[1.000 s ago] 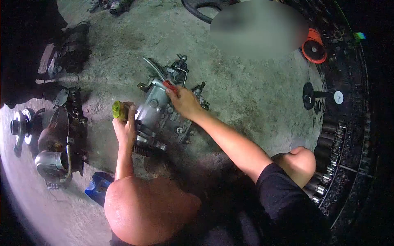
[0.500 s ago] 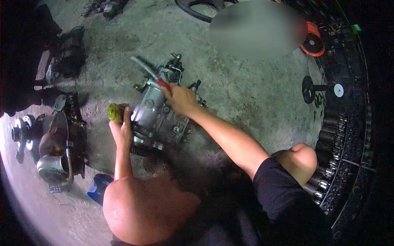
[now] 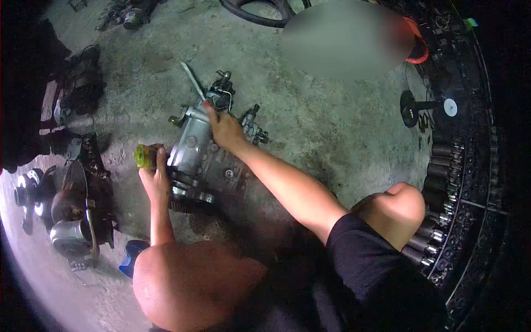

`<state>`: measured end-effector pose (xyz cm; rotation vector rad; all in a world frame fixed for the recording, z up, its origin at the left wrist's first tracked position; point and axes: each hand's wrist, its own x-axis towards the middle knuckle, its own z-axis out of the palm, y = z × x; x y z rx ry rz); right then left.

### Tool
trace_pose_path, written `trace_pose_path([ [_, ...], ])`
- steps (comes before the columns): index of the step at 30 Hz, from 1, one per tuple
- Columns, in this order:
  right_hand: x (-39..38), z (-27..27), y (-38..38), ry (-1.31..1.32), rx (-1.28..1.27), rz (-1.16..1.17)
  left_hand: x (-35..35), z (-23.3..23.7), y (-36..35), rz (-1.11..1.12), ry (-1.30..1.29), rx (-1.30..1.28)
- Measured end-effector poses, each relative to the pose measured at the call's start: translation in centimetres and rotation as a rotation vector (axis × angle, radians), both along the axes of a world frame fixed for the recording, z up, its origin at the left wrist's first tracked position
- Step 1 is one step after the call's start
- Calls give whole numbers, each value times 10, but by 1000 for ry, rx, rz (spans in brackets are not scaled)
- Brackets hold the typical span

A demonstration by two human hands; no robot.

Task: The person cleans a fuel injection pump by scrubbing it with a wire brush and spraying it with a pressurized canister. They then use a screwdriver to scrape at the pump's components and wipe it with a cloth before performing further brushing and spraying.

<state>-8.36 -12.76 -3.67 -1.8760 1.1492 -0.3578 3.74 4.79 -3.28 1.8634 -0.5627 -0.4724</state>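
Observation:
A silver metal fuel injection pump (image 3: 191, 142) stands on the concrete floor ahead of me, with fittings along its top and right side. My right hand (image 3: 227, 131) is closed over its upper part, around the red handle of a tool with a long, narrow silver blade (image 3: 192, 79). The blade points up and left past the pump's top end. My left hand (image 3: 156, 170) is at the pump's left side, fingers wrapped round a short yellow-green cylinder (image 3: 145, 157) whose exact kind I cannot make out.
Greasy engine parts, among them a silver rounded housing (image 3: 69, 239), lie at the left. A blue container (image 3: 131, 257) is beside my left knee. Several sockets (image 3: 442, 182) line the right side. A black steering wheel (image 3: 260, 14) lies at the far edge, near a blurred patch.
The tool's blade has turned to a steeper angle and its tip sits a little higher. My right hand stays at the pump's upper part. The whole view has shifted slightly.

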Motion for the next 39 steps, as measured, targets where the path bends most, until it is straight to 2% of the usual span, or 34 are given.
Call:
trace_pose_path([
  [2, 7, 0, -2, 158, 2, -14, 0, -7, 3, 6, 1, -1],
  [3, 4, 21, 4, 68, -81, 62, -1, 3, 2, 2, 2, 66],
  [6, -16, 14, 3, 14, -158, 172, -1, 4, 2, -16, -7, 75],
  [7, -13, 15, -6, 189, 226, -32, -3, 3, -1, -7, -42, -4],
  [10, -8, 37, -4, 172, 217, 69, -1, 0, 3, -21, 18, 39],
  [11, -8, 26, 4, 61, -44, 105, -2, -5, 2, -11, -22, -31],
  [14, -18, 8, 4, -12, -226, 174, 0, -5, 4, -9, 11, 13],
  [15, -14, 9, -2, 93, 74, 10, 0, -3, 3, -20, -10, 5],
  [18, 7, 16, -1, 241, 107, 83, 0, -4, 1, -19, -71, -32],
  [19, 6, 25, 13, -44, -21, 63, -5, 7, -2, 0, -44, 26],
  [22, -7, 9, 14, -74, -208, 190, 0, -2, 3, -31, -67, 53],
  [23, -8, 5, 5, 32, 164, 32, -1, -7, 1, 15, -52, 4],
  [26, 1, 16, 1, 271, 118, 66, -4, -3, -1, 7, -61, -53],
  [27, -3, 30, 12, 65, 11, 99, -7, 4, -1, 35, 78, -7],
  [30, -14, 6, 15, -77, -201, 218, -3, 0, 3, 9, 29, 43],
  [32, -8, -32, 5, 77, 126, 35, -4, -2, -1, 24, 21, -17],
  [34, 5, 8, 6, 146, 143, 65, -7, -4, -2, 32, 37, -102],
  [35, 5, 36, 13, 24, 110, 97, -6, 6, 1, 10, 93, 11],
  [38, -5, 27, 11, -61, -202, 261, 2, -7, 6, -14, 5, 57],
  [39, -6, 2, 9, -87, 27, 39, -2, -2, 4, -1, 16, 34],
])
